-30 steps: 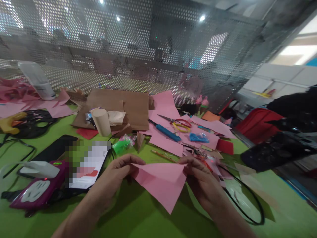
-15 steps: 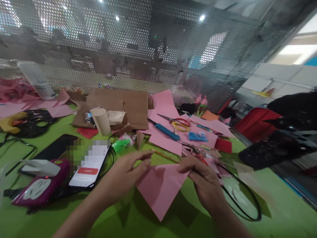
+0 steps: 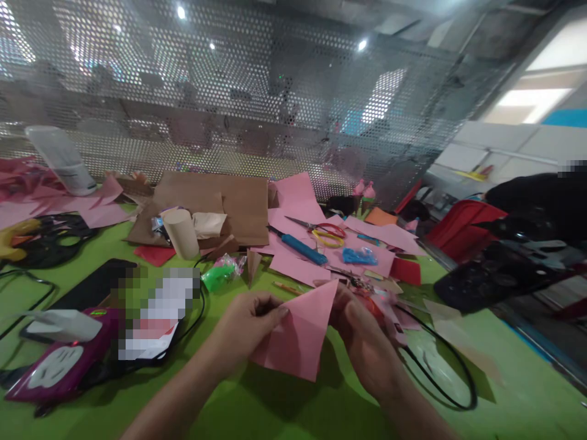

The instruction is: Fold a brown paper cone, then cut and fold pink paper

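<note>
A folded piece of pink paper (image 3: pixel 298 333) is held above the green table, one corner pointing up. My left hand (image 3: pixel 250 327) pinches its left edge between thumb and fingers. Close against the right edge is my right hand (image 3: pixel 362 336), thumb loose and fingers apart; some fingertips are hidden behind the paper. Just beyond lie a pencil (image 3: pixel 287 287), mostly covered by the paper, and a blue-handled cutter (image 3: pixel 303 249) on pink sheets.
Scissors (image 3: pixel 328 231) lie among pink scraps. A cardboard sheet (image 3: pixel 245 205), a cardboard tube (image 3: pixel 181 233), a phone (image 3: pixel 160 311) and a purple power bank (image 3: pixel 59 366) are to the left. A black cable (image 3: pixel 463 366) loops at right, and a perforated screen (image 3: pixel 229 110) stands behind.
The pink paper has turned, its downward point swinging right and one corner rising. My left hand has taken its left edge; my right hand has loosened from the upper right corner.
</note>
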A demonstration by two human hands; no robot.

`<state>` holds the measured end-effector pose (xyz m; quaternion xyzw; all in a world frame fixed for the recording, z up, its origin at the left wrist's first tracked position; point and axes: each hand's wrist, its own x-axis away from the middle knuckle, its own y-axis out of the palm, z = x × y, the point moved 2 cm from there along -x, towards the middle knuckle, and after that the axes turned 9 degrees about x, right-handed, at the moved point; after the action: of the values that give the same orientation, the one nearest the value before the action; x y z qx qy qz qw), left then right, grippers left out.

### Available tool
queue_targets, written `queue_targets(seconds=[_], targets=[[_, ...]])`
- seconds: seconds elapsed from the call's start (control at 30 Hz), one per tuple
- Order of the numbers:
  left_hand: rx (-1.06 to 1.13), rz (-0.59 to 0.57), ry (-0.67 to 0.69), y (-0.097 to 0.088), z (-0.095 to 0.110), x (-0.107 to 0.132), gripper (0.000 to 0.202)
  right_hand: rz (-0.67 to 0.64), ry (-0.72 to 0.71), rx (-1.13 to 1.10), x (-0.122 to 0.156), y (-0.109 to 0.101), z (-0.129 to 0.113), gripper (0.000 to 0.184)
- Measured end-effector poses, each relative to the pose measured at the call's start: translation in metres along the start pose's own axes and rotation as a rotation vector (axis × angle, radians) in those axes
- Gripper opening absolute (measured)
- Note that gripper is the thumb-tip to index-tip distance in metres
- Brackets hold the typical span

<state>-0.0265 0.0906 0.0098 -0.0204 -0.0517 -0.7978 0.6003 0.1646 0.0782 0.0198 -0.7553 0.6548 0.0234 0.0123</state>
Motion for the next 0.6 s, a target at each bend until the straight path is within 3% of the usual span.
queue_targets(seconds=[0.2, 0.37, 0.6], targets=[[0.040, 0.003, 0.030, 0.006, -0.010, 0.003, 0.022, 0.012, 0.208, 0.031, -0.002, 0.010, 0.010, 0.039], [0.039, -0.045, 0.043, 0.006, -0.011, 0.007, 0.025, 0.060, 0.218, 0.001, -0.003, 0.009, 0.013, 0.031], [-0.062, -0.005, -0.031, 0.010, -0.013, 0.009, 0.026, 0.130, 0.231, -0.013, -0.001, 0.009, 0.012, 0.031]])
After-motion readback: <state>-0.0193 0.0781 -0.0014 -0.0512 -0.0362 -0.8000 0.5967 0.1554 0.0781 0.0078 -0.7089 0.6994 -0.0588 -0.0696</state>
